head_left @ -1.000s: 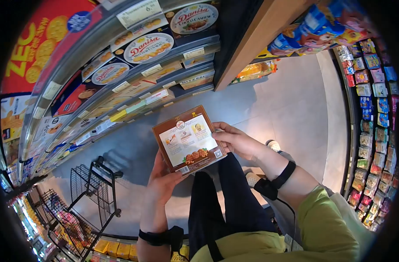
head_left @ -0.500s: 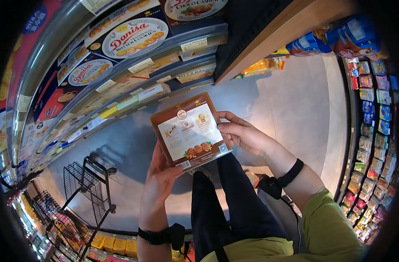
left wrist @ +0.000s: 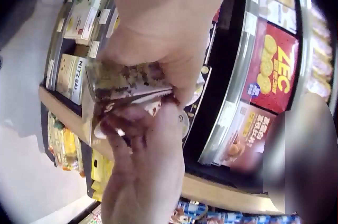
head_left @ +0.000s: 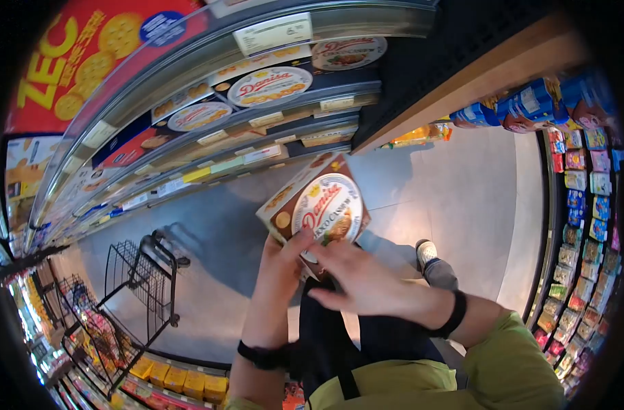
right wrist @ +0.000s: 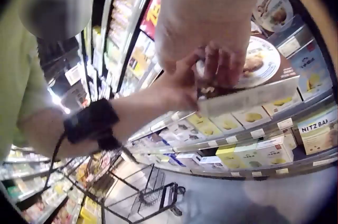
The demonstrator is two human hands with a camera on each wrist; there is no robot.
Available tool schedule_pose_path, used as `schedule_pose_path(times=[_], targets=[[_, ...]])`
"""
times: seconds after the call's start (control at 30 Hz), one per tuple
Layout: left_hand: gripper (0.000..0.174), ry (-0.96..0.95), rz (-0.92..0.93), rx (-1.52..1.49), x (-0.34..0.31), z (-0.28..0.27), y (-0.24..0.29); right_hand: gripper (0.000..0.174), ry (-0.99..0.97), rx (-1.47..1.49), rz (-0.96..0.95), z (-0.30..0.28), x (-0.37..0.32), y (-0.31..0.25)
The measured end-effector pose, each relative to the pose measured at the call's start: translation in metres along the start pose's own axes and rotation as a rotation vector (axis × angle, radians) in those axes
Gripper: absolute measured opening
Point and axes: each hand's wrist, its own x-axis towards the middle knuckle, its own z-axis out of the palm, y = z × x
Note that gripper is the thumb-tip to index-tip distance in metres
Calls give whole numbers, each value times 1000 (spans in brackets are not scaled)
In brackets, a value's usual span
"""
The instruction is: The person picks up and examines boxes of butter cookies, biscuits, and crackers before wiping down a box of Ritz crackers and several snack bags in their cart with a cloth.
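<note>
A brown cardboard box with a white oval label (head_left: 329,205) is held up in front of the person's waist, tilted, its printed front turned toward the head camera. The label reads "Danisa" in red script, with "CHOCO CASHEW" in dark capitals below, the first letters partly covered.

The left hand (head_left: 283,253) grips the box at its lower left corner, thumb laid over the front, so most of the box stands out beyond the grip. The right hand (head_left: 356,277) lies across the box's lower edge, its fingertips beside the left thumb; whether it grasps or only touches the cardboard, I cannot tell.

Above the box, a shelf carries a dark box with a white oval label (head_left: 269,87), also reading "Danisa", and, right of that, another dark "Danisa" box marked "CHOCO CASHEW" (head_left: 349,53). Farther to the upper left of the held box, a large red pack (head_left: 86,61) says "ZEC" in yellow. Left of and below the held box stands a black wire shopping cart (head_left: 173,290).
</note>
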Motion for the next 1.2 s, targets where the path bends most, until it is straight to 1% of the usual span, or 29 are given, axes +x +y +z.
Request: schedule_pose_path(times=[0.07,0.1,0.13,0.17,0.2,0.23,0.27,0.33,0.37,0.4,0.47,0.5,0.53,0.6,0.63,0.67,0.73,0.77,0.8,0.87,0.9,0.93,1.0,1.07,1.13,1.2], targets=[[51,-167,-131,-29,3,-14,6,50,-72,-27,-127,-19,6,19],[50,-134,-223,-46,3,-12,12,50,-40,-74,-91,-35,11,22],[50,-132,-218,-52,4,-13,15,49,-5,-127,-58,-52,21,21],[50,-143,-264,-41,7,-15,16,49,-8,-133,-62,-66,34,16],[49,-159,-310,-28,10,-17,17,51,2,-285,-129,-80,46,11],[55,-207,-325,-22,14,-17,18,52,16,-441,-196,-90,54,8],[55,-224,-316,-23,14,-12,21,52,24,-457,-202,-94,59,9],[59,-390,-166,268,13,0,28,57,-201,-366,-182,-97,71,12],[63,-435,-174,347,17,0,31,60,-502,-159,25,-104,79,11],[63,-446,-161,345,21,8,33,60,-497,-175,20,-111,83,9],[65,-292,43,529,28,25,37,55,-439,-254,74,-121,91,1],[64,-254,296,667,40,26,32,46,-287,-374,51,-122,90,1],[64,-253,303,658,46,28,25,46,-291,-383,47,-124,91,0],[61,149,566,935,58,34,13,45,-100,-624,-68,-127,96,-1],[59,80,508,672,62,41,6,44,-4,-696,-137,-124,97,2],[59,88,514,661,66,48,0,44,-12,-702,-149,-122,100,4],[60,-46,468,407,74,61,-8,39,110,-943,-272,-120,102,9],[65,-91,447,372,80,64,-11,54,116,-953,-251,-118,102,14],[65,-83,448,364,84,66,-12,54,107,-953,-259,-118,103,18],[71,-177,427,350,95,72,-12,56,191,-1023,-237,-118,108,25],[75,-191,432,346,98,76,-10,41,229,-1038,-257,-118,111,22],[75,-183,433,340,100,79,-8,41,222,-1037,-264,-117,114,24],[76,-179,355,298,103,85,-3,43,260,-1051,-225,-116,117,27],[76,-180,384,265,108,87,-5,43,263,-1087,-222,-117,121,27],[76,-165,440,333,112,88,-5,43,266,-1109,-174,-119,125,24],[74,-141,467,332,107,91,-3,43,266,-1096,-167,-121,126,17]])
